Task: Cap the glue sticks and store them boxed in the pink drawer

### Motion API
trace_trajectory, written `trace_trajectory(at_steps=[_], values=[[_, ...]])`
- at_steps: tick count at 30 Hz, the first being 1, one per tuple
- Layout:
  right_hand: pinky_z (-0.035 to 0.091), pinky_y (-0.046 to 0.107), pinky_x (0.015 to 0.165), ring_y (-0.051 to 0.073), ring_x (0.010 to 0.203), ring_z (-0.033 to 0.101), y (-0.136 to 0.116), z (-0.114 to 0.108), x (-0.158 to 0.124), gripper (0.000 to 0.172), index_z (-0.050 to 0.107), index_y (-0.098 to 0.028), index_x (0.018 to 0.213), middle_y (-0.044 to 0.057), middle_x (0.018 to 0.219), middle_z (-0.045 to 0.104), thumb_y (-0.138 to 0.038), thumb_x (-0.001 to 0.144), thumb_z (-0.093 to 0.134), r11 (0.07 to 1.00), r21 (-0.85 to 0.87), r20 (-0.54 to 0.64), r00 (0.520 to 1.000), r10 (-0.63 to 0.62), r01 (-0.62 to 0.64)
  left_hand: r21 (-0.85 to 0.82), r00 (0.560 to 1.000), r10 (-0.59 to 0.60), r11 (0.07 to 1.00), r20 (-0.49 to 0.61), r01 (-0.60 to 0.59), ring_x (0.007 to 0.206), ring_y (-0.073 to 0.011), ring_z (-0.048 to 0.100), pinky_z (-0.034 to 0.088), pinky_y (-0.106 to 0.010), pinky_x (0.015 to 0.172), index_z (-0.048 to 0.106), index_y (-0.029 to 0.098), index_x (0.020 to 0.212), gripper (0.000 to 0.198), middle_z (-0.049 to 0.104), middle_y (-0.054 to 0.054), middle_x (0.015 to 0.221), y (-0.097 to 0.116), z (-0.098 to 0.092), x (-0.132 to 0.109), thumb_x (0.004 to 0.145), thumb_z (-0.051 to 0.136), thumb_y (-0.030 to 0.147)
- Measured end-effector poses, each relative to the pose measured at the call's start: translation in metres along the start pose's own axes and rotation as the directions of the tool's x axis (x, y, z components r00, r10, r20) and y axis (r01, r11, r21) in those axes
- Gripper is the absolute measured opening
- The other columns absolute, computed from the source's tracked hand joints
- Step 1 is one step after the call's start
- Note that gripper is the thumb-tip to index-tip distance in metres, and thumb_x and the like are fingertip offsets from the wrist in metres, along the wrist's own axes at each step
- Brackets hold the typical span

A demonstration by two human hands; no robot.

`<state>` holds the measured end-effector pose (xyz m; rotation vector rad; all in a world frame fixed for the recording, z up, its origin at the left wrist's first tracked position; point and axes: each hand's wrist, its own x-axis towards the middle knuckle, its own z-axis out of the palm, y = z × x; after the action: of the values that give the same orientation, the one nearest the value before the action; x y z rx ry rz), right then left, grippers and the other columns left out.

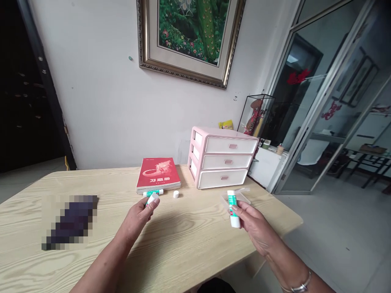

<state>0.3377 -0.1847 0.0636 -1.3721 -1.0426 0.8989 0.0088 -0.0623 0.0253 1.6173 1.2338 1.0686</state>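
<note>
On the pale pine table (91, 191), lower centre: left hand (136, 219) curled closed around a short white-and-green glue stick (152, 200), tilted. Right hand (253, 226) pinches a taller white-and-green glue stick (233, 209) upright, clear plastic sheet (241, 195) just behind it. Ahead of the hands, a green-and-white glue stick (152, 193) lies against a red paperback book (158, 175), small round white cap (176, 194) beside it. Pink-and-white plastic drawer unit (222, 158) farther back, right of the book; blurred dark object (71, 221) at left.
</note>
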Motion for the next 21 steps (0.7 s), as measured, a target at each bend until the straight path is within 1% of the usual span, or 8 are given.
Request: trace_trajectory(at_steps=[3, 5, 7, 9, 11, 16, 18, 21], values=[[0.033, 0.025, 0.045, 0.015, 0.058, 0.05, 0.016, -0.026, 0.002, 0.029, 0.061, -0.019, 0.081, 0.003, 0.071, 0.06, -0.044, 0.069, 0.071, 0.985, 0.168, -0.23, 0.969, 0.087, -0.049, 0.13, 0.999, -0.032, 0.991, -0.022, 0.034, 0.058, -0.013, 0.038, 0.029, -0.023, 0.056, 0.052, 0.02, 0.07, 0.04, 0.042, 0.005, 0.06, -0.004, 0.008, 0.0, 0.072, 0.063, 0.059], [0.028, 0.022, 0.04, 0.015, 0.055, 0.051, 0.026, -0.042, 0.008, 0.024, 0.057, -0.021, 0.08, 0.002, 0.066, 0.059, -0.037, 0.069, 0.07, 0.954, 0.273, -0.256, 0.947, 0.196, -0.123, 0.187, 1.0, -0.028, 0.982, 0.007, 0.026, 0.057, -0.012, 0.035, 0.026, -0.023, 0.054, 0.045, 0.021, 0.065, 0.04, 0.038, 0.006, 0.058, -0.007, 0.016, -0.001, 0.071, 0.063, 0.057], [0.028, 0.019, 0.039, 0.015, 0.056, 0.057, 0.031, -0.053, 0.015, 0.029, 0.056, -0.023, 0.096, 0.002, 0.067, 0.061, -0.03, 0.07, 0.068, 0.927, 0.325, -0.255, 0.926, 0.277, -0.188, 0.222, 0.998, -0.008, 0.975, 0.067, -0.007, 0.056, -0.0117, 0.033, 0.024, -0.023, 0.053, 0.041, 0.022, 0.063, 0.039, 0.036, 0.006, 0.058, -0.009, 0.025, -0.002, 0.072, 0.061, 0.054], [0.031, 0.018, 0.039, 0.016, 0.057, 0.062, 0.031, -0.058, 0.024, 0.046, 0.051, -0.027, 0.117, 0.0, 0.07, 0.064, -0.027, 0.073, 0.066, 0.924, 0.3, -0.271, 0.907, 0.321, -0.238, 0.233, 0.993, 0.02, 0.971, 0.116, -0.046, 0.057, -0.0117, 0.033, 0.023, -0.023, 0.053, 0.039, 0.022, 0.063, 0.038, 0.035, 0.006, 0.058, -0.012, 0.03, -0.004, 0.073, 0.059, 0.053], [0.033, 0.017, 0.038, 0.016, 0.054, 0.064, 0.028, -0.059, 0.038, 0.052, 0.047, -0.028, 0.126, 0.0, 0.07, 0.065, -0.027, 0.077, 0.064, 0.936, 0.202, -0.303, 0.89, 0.341, -0.289, 0.242, 0.991, 0.035, 0.968, 0.129, -0.066, 0.056, -0.0116, 0.032, 0.022, -0.023, 0.052, 0.039, 0.022, 0.063, 0.038, 0.035, 0.006, 0.058, -0.015, 0.032, -0.005, 0.074, 0.057, 0.053], [0.033, 0.019, 0.037, 0.017, 0.05, 0.064, 0.029, -0.052, 0.086, 0.039, 0.056, -0.02, 0.118, 0.0, 0.065, 0.063, -0.025, 0.08, 0.064, 0.933, -0.004, -0.382, 0.863, 0.332, -0.36, 0.294, 0.994, 0.04, 0.953, 0.097, -0.067, 0.055, -0.012, 0.033, 0.022, -0.023, 0.051, 0.04, 0.022, 0.063, 0.037, 0.036, 0.006, 0.058, -0.027, 0.029, -0.002, 0.074, 0.056, 0.053], [0.045, 0.023, 0.046, 0.019, 0.062, 0.068, 0.034, -0.047, 0.104, 0.032, 0.059, -0.016, 0.114, 0.004, 0.078, 0.066, -0.027, 0.084, 0.064, 0.926, -0.036, -0.386, 0.86, 0.335, -0.377, 0.319, 0.995, 0.04, 0.945, 0.093, -0.067, 0.057, -0.0126, 0.035, 0.023, -0.022, 0.052, 0.042, 0.022, 0.064, 0.035, 0.037, 0.006, 0.058, -0.031, 0.027, 0.001, 0.075, 0.056, 0.052], [0.056, 0.038, 0.078, 0.022, 0.095, 0.065, 0.04, -0.04, 0.125, 0.033, 0.058, -0.015, 0.12, 0.009, 0.114, 0.063, -0.033, 0.092, 0.06, 0.911, -0.078, -0.365, 0.862, 0.352, -0.405, 0.337, 0.994, 0.044, 0.938, 0.102, -0.076, 0.058, -0.013, 0.037, 0.025, -0.022, 0.052, 0.043, 0.022, 0.065, 0.032, 0.039, 0.006, 0.059, -0.034, 0.025, 0.003, 0.076, 0.055, 0.05]])
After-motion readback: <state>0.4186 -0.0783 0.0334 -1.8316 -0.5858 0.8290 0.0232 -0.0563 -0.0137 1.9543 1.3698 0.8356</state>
